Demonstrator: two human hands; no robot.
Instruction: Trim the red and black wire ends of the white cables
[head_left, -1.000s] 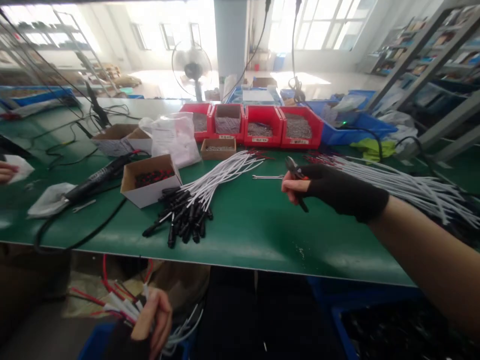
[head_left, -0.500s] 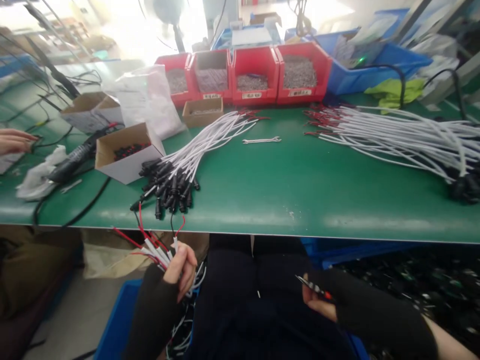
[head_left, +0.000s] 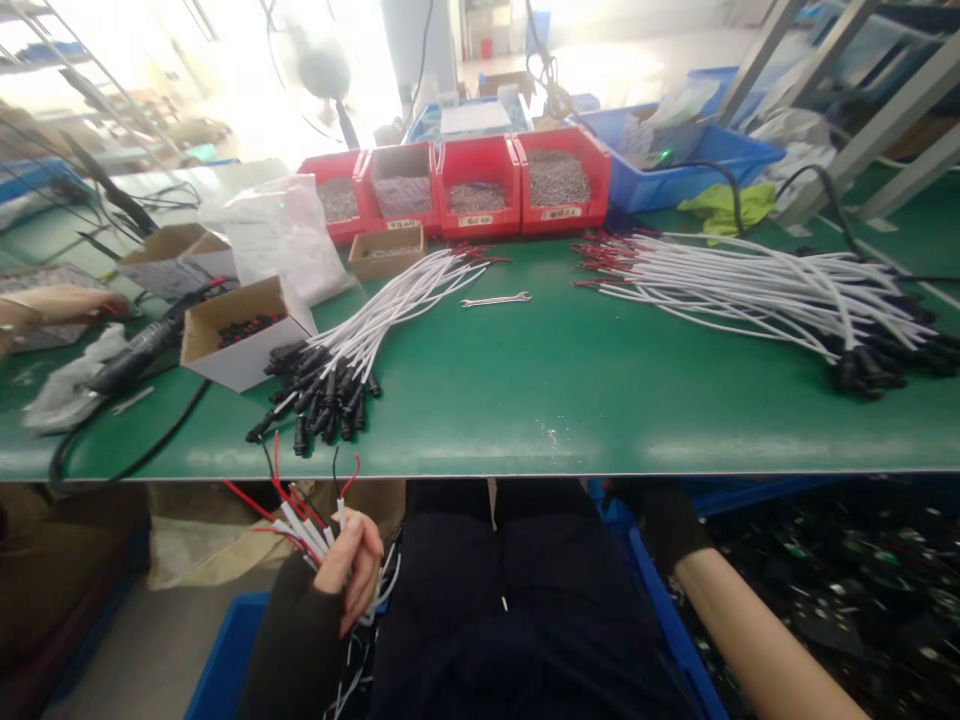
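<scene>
My left hand (head_left: 354, 565) is closed around a bunch of white cables (head_left: 307, 535), below the table's front edge. Stripped red and black wire ends fan out above my fingers, and one cable stands apart near the thumb. My right forearm, in a dark sleeve (head_left: 673, 525), reaches forward to the table edge. Its fingers are lost in shadow there, so whatever they hold is hidden. On the table, above my left hand, lies a pile of white cables (head_left: 375, 315) with black connectors (head_left: 330, 400).
A second cable bundle (head_left: 750, 285) lies on the right. A wrench (head_left: 495, 299) rests mid-table before red bins (head_left: 562, 215). A carton (head_left: 259, 360) of small parts and a black power tool (head_left: 146, 350) are left. Another person's hand (head_left: 67, 303) is at far left.
My right hand, earlier holding red-handled cutters over my lap, has moved forward to the shadowed table edge. My left hand keeps its cables. The view has shifted slightly.
</scene>
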